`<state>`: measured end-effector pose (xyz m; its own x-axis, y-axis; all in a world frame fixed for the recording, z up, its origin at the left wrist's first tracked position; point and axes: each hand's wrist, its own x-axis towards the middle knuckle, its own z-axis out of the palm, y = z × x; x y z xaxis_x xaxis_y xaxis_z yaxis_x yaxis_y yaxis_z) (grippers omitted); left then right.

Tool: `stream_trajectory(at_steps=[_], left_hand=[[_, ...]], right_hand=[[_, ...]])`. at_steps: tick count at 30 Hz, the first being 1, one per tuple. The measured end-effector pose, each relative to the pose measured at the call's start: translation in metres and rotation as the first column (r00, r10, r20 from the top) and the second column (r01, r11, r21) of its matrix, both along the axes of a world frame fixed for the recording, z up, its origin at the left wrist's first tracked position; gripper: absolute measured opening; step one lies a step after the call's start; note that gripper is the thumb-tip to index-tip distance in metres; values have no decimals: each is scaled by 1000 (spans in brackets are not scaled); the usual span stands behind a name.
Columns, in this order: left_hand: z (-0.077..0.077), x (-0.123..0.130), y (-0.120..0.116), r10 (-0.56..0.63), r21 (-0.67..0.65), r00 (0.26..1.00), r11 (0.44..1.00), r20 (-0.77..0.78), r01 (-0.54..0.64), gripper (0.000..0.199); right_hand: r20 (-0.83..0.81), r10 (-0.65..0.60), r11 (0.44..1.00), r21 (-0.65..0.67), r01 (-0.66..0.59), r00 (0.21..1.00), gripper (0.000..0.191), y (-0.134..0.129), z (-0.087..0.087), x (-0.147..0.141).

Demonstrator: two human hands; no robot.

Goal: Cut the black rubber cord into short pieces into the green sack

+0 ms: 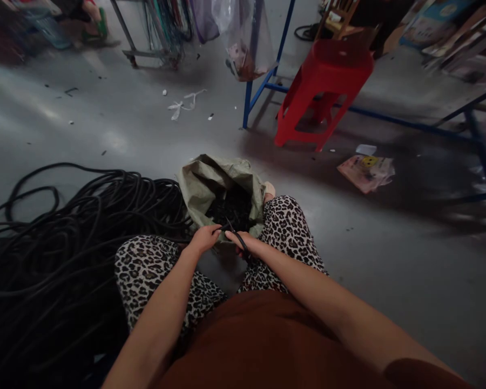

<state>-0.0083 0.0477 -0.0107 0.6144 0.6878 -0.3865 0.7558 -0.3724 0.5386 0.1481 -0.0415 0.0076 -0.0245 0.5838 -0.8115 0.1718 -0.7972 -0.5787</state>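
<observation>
Between my knees stands an open green woven sack [196, 192] with small black pieces [230, 208] inside. Over its near rim, my left hand [205, 237] is closed on a black rubber cord [225, 227], its end pointing right. My right hand [243, 241] grips scissors [240, 239] with black handles, their blades by the cord's end. Whether the blades touch the cord is too small to tell. A big tangled heap of black cord [97, 216] lies on the floor to my left, and a strand runs from it towards my left hand.
A red plastic stool [328, 81] stands ahead to the right beside a blue metal frame [249, 102]. A clear plastic bag [251, 48] hangs from the frame. White scraps [178, 108] and a printed plastic packet [366, 172] lie on the grey floor. Another person's foot [101, 24] shows far left.
</observation>
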Motion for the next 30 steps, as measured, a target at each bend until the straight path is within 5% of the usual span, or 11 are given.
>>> stream_trajectory(at_steps=[30], left_hand=[[-3,-3,1,18,67,990,998,-142,-8,34]], right_hand=[[160,-63,998,-14,66,985,35,1,3,4]])
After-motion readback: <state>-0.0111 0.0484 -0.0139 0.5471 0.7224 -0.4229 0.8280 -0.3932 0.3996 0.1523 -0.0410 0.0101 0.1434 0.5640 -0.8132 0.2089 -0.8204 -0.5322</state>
